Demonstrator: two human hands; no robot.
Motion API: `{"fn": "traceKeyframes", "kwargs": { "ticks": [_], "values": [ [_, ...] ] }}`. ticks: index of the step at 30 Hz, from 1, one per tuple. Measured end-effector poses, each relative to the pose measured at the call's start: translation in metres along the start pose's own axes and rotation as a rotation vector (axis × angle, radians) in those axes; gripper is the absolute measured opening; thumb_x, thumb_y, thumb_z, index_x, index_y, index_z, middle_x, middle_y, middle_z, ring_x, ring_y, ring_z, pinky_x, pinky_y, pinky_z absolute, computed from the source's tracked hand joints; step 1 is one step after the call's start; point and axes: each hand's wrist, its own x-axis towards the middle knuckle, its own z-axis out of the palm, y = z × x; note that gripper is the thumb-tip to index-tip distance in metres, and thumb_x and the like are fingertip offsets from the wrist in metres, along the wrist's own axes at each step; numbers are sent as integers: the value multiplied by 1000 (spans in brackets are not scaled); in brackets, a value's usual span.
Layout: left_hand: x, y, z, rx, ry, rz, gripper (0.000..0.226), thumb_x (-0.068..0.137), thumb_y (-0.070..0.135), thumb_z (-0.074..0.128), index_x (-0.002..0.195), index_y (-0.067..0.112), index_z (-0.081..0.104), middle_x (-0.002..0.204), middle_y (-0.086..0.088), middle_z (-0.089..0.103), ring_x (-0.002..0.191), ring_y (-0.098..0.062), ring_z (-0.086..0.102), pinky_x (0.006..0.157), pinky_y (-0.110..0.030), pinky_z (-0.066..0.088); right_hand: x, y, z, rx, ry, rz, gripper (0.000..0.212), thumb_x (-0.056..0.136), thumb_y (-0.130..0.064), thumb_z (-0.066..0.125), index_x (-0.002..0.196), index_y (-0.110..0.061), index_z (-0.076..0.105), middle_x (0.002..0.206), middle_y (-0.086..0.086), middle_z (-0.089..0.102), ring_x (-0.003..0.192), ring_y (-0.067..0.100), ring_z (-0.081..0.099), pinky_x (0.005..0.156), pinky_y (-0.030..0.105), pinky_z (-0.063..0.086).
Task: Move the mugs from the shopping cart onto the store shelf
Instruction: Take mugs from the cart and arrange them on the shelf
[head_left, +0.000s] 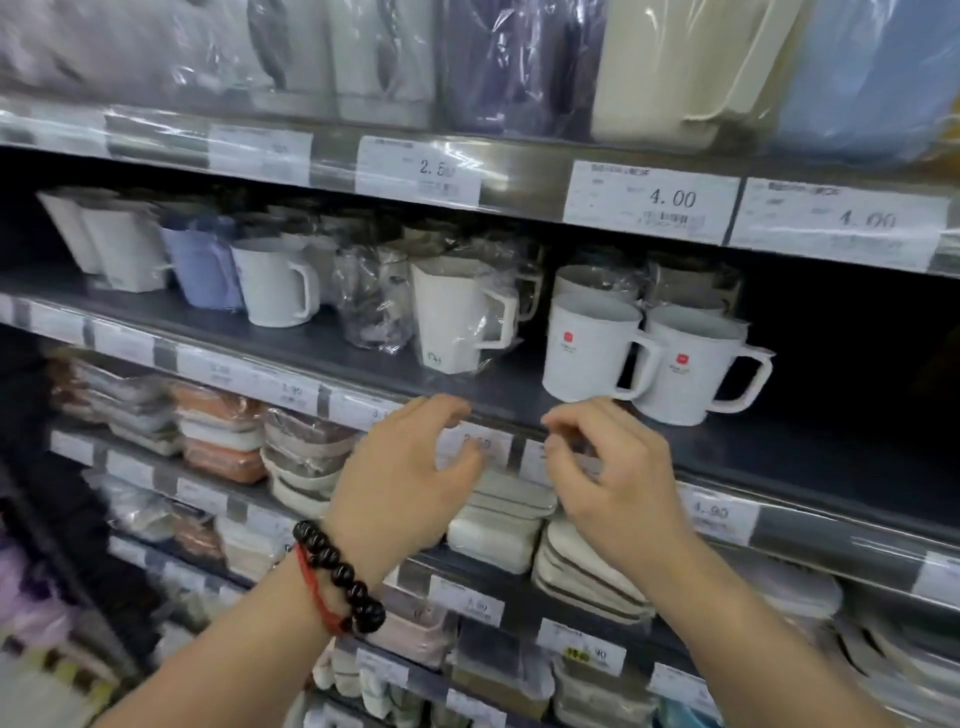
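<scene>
Item — two white mugs with a red square mark: the left one (592, 353) and the right one (691, 374) stand upright near the front edge of the mug shelf (322, 338), handles to the right, the pair touching or nearly so. More mugs stand behind and to the left, among them a wrapped angular mug (457, 317) in clear film. The shopping cart is not in view.

Hands — our left hand (410, 478) and right hand (608, 467) hover just below the shelf lip, in front of the price labels (483, 447). Fingers of both are loosely curled and spread apart; neither holds anything. A dark bead bracelet (337, 571) and red cord sit on the left wrist.

Step in hand, as we judge it — between mugs, hands free to go for the next one. For good placing we would set each mug down flat, handle matching its neighbours, and push it back enough to clear the lip without knocking the pair.

Surface — dark, flat shelf board, open room to the right of the pair (841, 364).

Surroundings — an upper shelf of wrapped jugs (675, 78), tags reading 2.50 and 4.00; lower shelves of stacked wrapped dishes (498, 525).
</scene>
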Motion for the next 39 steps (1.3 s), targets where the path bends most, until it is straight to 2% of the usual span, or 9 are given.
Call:
{"fn": "traceKeyframes", "kwargs": {
  "ticks": [6, 9, 14, 21, 24, 26, 33, 37, 39],
  "values": [
    [-51, -91, -59, 185, -68, -301, 41, 87, 43, 52, 125, 27, 56, 116, 14, 57, 108, -11, 56, 91, -32, 48, -4, -39, 120, 115, -320, -2, 18, 84, -25, 55, 98, -22, 65, 90, -11, 63, 84, 11, 57, 74, 36, 49],
    [-73, -140, -97, 316, -96, -427, 37, 89, 46, 48, 118, 27, 57, 111, 10, 60, 97, -12, 58, 81, -30, 49, -5, -67, 182, 108, -454, -48, 15, 86, -27, 55, 98, -24, 63, 93, -8, 63, 85, 14, 57, 73, 38, 49],
    [-111, -207, -171, 360, -43, -566, 14, 88, 40, 48, 82, 30, 56, 82, 8, 60, 74, -13, 58, 69, -38, 54, -8, -139, 284, 189, -638, -148, 16, 88, -29, 53, 98, -23, 63, 93, -5, 62, 89, 17, 57, 74, 38, 48],
    [-182, -291, -262, 425, 43, -789, 28, 87, 43, 47, 97, 20, 58, 95, 1, 64, 88, -23, 62, 76, -40, 54, -25, -266, 397, 311, -796, -284, 18, 89, -30, 53, 101, -23, 63, 95, -4, 63, 92, 17, 56, 78, 38, 48],
    [-218, -320, -299, 463, 105, -875, 16, 86, 40, 48, 85, 27, 57, 86, 4, 62, 83, -23, 58, 72, -35, 50, -37, -320, 440, 359, -876, -315, 19, 86, -30, 53, 100, -22, 63, 94, -3, 62, 89, 18, 56, 78, 38, 48],
    [-240, -339, -320, 464, 132, -943, 15, 82, 43, 46, 76, 29, 45, 78, 6, 58, 74, -20, 54, 64, -32, 47, -46, -350, 465, 406, -931, -308, 22, 85, -28, 53, 103, -22, 64, 94, -6, 62, 88, 16, 58, 77, 36, 50],
    [-287, -394, -374, 481, 212, -1148, 20, 85, 39, 50, 94, 23, 59, 90, 7, 64, 83, -14, 58, 70, -30, 50, -64, -427, 555, 486, -1057, -353, 20, 84, -21, 57, 102, -20, 67, 95, -6, 65, 89, 13, 58, 79, 32, 47],
    [-300, -444, -406, 526, 259, -1234, 36, 88, 43, 47, 120, 30, 57, 119, 11, 62, 107, -14, 57, 85, -29, 48, -62, -461, 619, 489, -1109, -359, 21, 85, -23, 59, 105, -20, 67, 97, -5, 66, 89, 12, 57, 77, 29, 46],
    [-301, -471, -425, 545, 271, -1272, 40, 89, 45, 47, 125, 29, 54, 123, 10, 61, 111, -14, 56, 88, -30, 48, -59, -478, 656, 512, -1139, -351, 21, 85, -24, 58, 105, -22, 67, 95, -7, 65, 88, 13, 58, 77, 31, 49]
  ]
}}
